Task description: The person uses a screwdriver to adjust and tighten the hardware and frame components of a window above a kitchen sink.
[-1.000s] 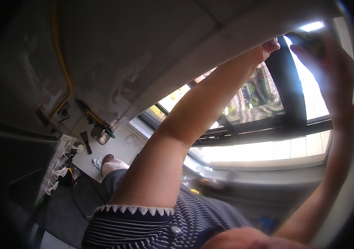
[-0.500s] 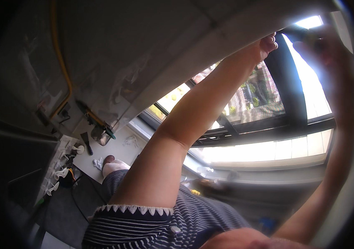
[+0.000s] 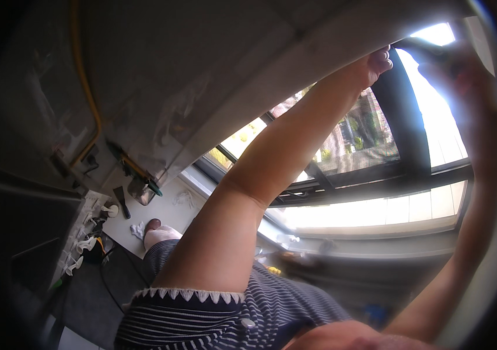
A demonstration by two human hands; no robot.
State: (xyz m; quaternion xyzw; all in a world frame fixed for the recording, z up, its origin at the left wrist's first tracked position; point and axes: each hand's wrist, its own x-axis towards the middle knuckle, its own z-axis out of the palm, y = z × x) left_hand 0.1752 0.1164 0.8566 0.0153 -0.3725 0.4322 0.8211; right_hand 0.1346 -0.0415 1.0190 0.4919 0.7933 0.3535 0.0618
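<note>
My left arm stretches up across the window to my left hand [image 3: 380, 60], high beside the pale wall edge and the dark frame. Its fingers are curled closed; whatever is inside them is hidden. My right arm rises along the right side of the view. At its end my right hand [image 3: 471, 79] is blurred by glare, with its fingers bent around a dark, elongated object [image 3: 426, 46] whose kind I cannot make out. This object points toward my left hand. Behind both hands is the black-framed window [image 3: 415, 134] with a mesh screen [image 3: 350, 137].
A white counter [image 3: 170, 201] at lower left holds a scraper [image 3: 122, 202], a clear container [image 3: 142, 192] with green-handled tools, and crumpled white tissue [image 3: 137, 230]. A yellow pipe [image 3: 84, 87] runs down the wall. A dark screen-like panel [image 3: 24, 233] stands at far left.
My right hand and the dark object have shifted slightly to the right. My left hand has hardly moved.
</note>
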